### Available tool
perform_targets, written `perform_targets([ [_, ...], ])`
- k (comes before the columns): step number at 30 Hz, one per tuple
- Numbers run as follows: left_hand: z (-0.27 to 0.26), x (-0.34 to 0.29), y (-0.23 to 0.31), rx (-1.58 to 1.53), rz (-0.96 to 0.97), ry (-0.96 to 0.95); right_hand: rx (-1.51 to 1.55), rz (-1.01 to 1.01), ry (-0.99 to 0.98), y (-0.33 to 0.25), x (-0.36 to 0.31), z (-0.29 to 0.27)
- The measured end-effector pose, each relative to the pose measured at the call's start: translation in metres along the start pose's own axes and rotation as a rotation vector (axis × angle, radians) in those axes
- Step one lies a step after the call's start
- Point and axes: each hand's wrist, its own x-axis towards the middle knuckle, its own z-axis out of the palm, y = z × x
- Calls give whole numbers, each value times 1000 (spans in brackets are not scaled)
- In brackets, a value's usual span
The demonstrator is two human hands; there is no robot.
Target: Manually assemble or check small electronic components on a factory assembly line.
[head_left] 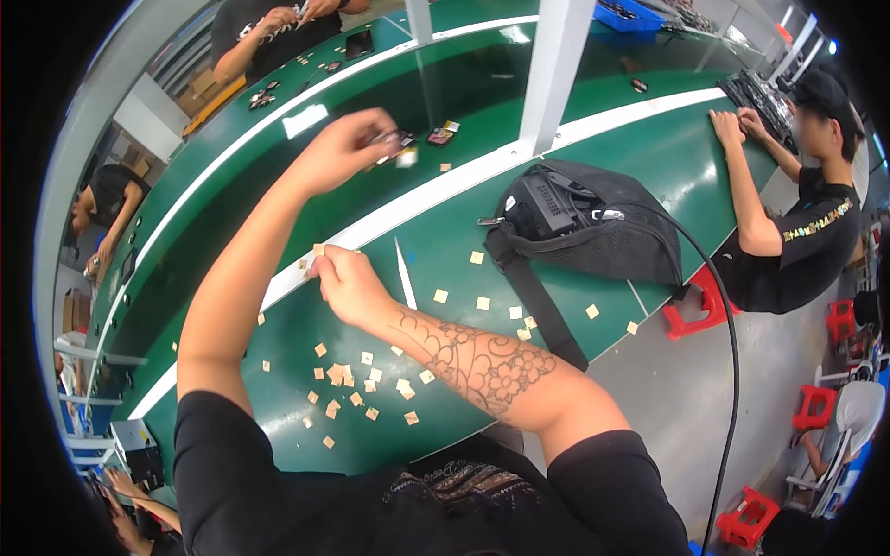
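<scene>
A small tan square sits pinched between thumb and finger of the person's right hand, at the white rail edging the green worktop. The left hand, raised beyond the rail, grips a small dark piece, blurred. Loose squares lie scattered nearer the body; a pointed white strip and a black bag lie rightward.

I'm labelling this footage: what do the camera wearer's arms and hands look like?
The left hand and right hand are gloveless. Black short sleeves end above the elbows. A dark line tattoo of flowers and swirls marks the right forearm; the left forearm shows no markings.
</scene>
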Motion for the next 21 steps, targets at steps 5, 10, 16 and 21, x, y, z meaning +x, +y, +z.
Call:
perform_targets([
  [5, -2, -176, -50, -149, -225, 287, 72, 53, -73, -11, 2, -2],
  [10, 54, -291, -11, -157, -468, 474, -361, 38, -31, -62, 47, -53],
  [16, 89, -313, 6, 167, -232, 459, -1412, 285, 206, -49, 157, -149],
  [21, 91, -316, -6, 290, -87, 433, -1559, 528, 101, -8, 197, -205],
])
